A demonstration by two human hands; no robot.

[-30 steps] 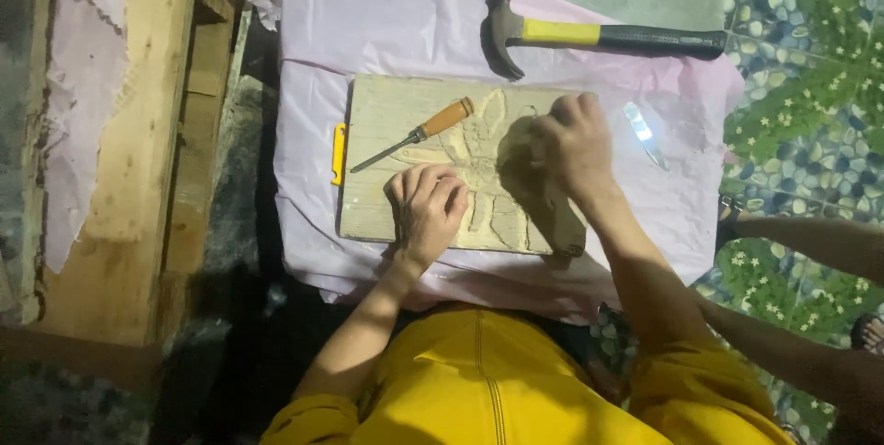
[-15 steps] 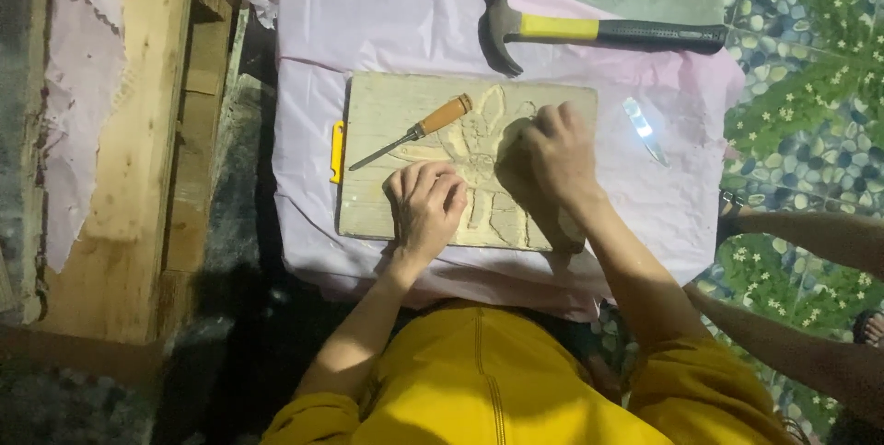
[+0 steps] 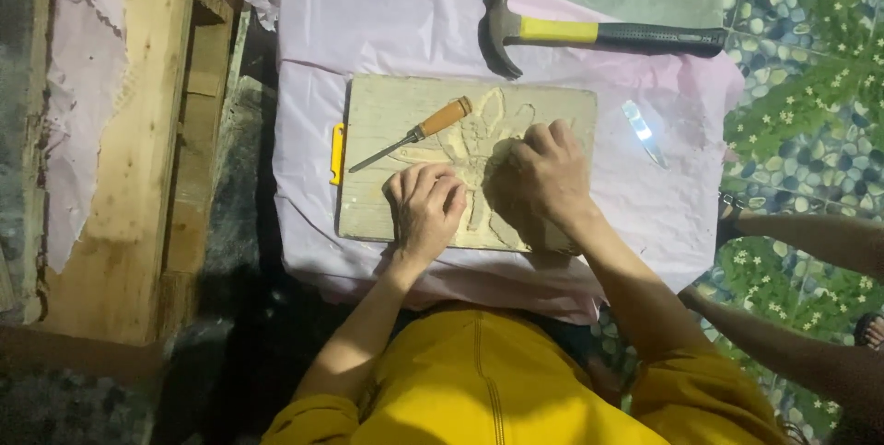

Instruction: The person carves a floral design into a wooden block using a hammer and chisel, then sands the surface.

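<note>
A pale wooden board (image 3: 387,114) with a relief carved into it lies on a pink cloth (image 3: 387,22). My left hand (image 3: 425,208) rests flat on the board's near edge, fingers together, holding nothing. My right hand (image 3: 545,178) sits on the carving with its fingers curled down; anything under them is hidden. A chisel with an orange wooden handle (image 3: 414,132) lies loose on the board, just beyond my left hand.
A claw hammer (image 3: 599,35) with a yellow and black handle lies on the cloth beyond the board. A small lit torch (image 3: 642,130) lies right of the board, a yellow object (image 3: 337,152) at its left edge. Wooden frame (image 3: 138,150) at left. Another person's limbs (image 3: 801,242) at right.
My right hand has slid a little left and toward me across the carving. My left hand, the chisel and the hammer have stayed put.
</note>
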